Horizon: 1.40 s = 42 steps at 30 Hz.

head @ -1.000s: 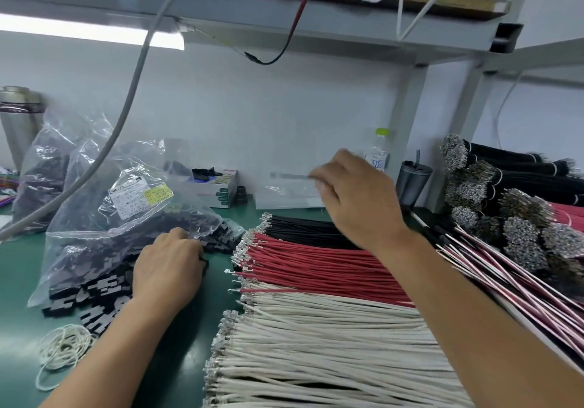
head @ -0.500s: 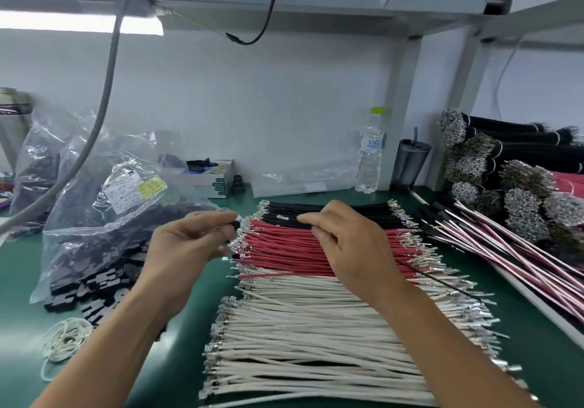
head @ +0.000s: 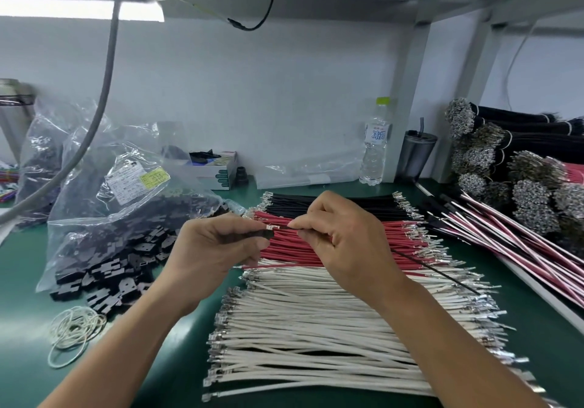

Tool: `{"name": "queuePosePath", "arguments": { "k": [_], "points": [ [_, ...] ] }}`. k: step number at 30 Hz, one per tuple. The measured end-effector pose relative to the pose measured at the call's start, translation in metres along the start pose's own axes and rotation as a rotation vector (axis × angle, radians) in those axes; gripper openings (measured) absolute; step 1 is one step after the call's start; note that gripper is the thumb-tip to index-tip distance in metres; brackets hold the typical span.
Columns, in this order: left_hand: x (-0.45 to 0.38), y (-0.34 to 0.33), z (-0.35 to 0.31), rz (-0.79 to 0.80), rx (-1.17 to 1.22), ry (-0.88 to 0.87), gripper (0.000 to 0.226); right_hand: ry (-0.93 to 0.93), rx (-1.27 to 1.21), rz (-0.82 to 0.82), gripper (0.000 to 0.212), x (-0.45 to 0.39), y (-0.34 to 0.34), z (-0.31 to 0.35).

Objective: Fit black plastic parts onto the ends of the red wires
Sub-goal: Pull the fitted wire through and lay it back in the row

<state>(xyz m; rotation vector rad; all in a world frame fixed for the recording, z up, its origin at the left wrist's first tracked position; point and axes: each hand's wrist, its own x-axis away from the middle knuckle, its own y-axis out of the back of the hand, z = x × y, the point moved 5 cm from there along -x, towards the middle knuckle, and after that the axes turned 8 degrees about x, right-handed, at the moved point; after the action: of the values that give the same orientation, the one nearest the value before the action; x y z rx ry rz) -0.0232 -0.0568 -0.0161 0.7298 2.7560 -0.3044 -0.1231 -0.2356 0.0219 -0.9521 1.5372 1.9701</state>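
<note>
My left hand (head: pixel 218 243) pinches a small black plastic part (head: pixel 264 234) between thumb and fingers. My right hand (head: pixel 341 237) pinches a thin wire just behind its metal terminal (head: pixel 274 227), whose tip meets the black part. The wire trails out behind my right hand as a dark line (head: pixel 436 271); its colour is hard to tell. Both hands hover over a row of red wires (head: pixel 290 249) lying on the green mat. More loose black plastic parts (head: pixel 104 275) spill from a clear bag (head: pixel 126 205) on the left.
Black wires (head: pixel 347 205) lie behind the red row and white wires (head: pixel 316 328) in front. Bundled wires (head: pixel 521 192) are stacked at right, with pink-white leads (head: pixel 521 249). A water bottle (head: pixel 376 148), dark cup (head: pixel 417 154), small box (head: pixel 218 167) and rubber bands (head: pixel 76 328) are around.
My left hand rose from the pile of black parts holding one. My right hand came down from the back with a wire, and the two hands met over the red wires.
</note>
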Motion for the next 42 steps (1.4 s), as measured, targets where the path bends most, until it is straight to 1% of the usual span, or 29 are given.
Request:
{"name": "queuePosePath", "arguments": {
  "k": [3,9,13,17,19,20,23,24,27,29,32,36,37,40,42],
  "points": [
    [0.000,-0.001,0.001,0.003,0.025,0.011,0.023,-0.008,-0.023,-0.004,0.012,0.001,0.000,-0.002],
    [0.000,-0.003,0.000,0.007,-0.008,-0.016,0.022,-0.014,-0.044,-0.003,0.010,0.001,-0.001,-0.003],
    [0.000,-0.004,-0.002,0.030,-0.056,-0.049,0.021,0.005,-0.079,0.040,0.010,-0.001,-0.002,-0.002],
    [0.000,-0.002,-0.002,0.034,-0.077,-0.060,0.022,-0.040,-0.160,0.091,0.013,-0.002,-0.008,-0.004],
    [-0.001,-0.001,-0.001,0.030,-0.090,-0.064,0.023,-0.034,-0.150,0.101,0.014,-0.001,-0.010,-0.002],
    [-0.001,-0.001,-0.001,0.020,-0.135,-0.079,0.022,-0.008,-0.109,0.091,0.014,-0.001,-0.009,0.000],
    [-0.002,-0.004,-0.003,-0.004,-0.399,-0.174,0.021,0.096,0.035,0.053,0.014,-0.002,-0.006,0.010],
    [-0.002,-0.003,-0.003,-0.003,-0.405,-0.176,0.021,0.094,0.022,0.044,0.013,-0.002,-0.007,0.010],
    [0.000,-0.001,0.000,0.043,-0.137,-0.075,0.022,-0.047,-0.198,0.083,0.013,-0.001,-0.010,0.001],
    [0.000,-0.002,0.000,0.075,-0.085,-0.057,0.022,-0.106,-0.280,0.118,0.014,-0.001,-0.013,-0.004],
    [0.000,-0.003,0.000,0.068,-0.117,-0.071,0.022,-0.095,-0.269,0.113,0.014,-0.001,-0.014,-0.003],
    [0.000,-0.006,-0.001,0.034,-0.362,-0.164,0.022,-0.002,-0.124,0.108,0.012,0.002,-0.016,0.008],
    [0.000,-0.006,-0.002,0.028,-0.362,-0.172,0.021,-0.006,-0.122,0.100,0.012,0.002,-0.016,0.008],
    [-0.002,-0.004,-0.003,-0.006,-0.260,-0.138,0.022,-0.053,-0.121,0.076,0.012,0.001,-0.013,0.004],
    [-0.002,-0.003,-0.004,-0.024,-0.257,-0.132,0.022,-0.053,-0.108,0.061,0.011,0.000,-0.013,0.005]
  ]
}}
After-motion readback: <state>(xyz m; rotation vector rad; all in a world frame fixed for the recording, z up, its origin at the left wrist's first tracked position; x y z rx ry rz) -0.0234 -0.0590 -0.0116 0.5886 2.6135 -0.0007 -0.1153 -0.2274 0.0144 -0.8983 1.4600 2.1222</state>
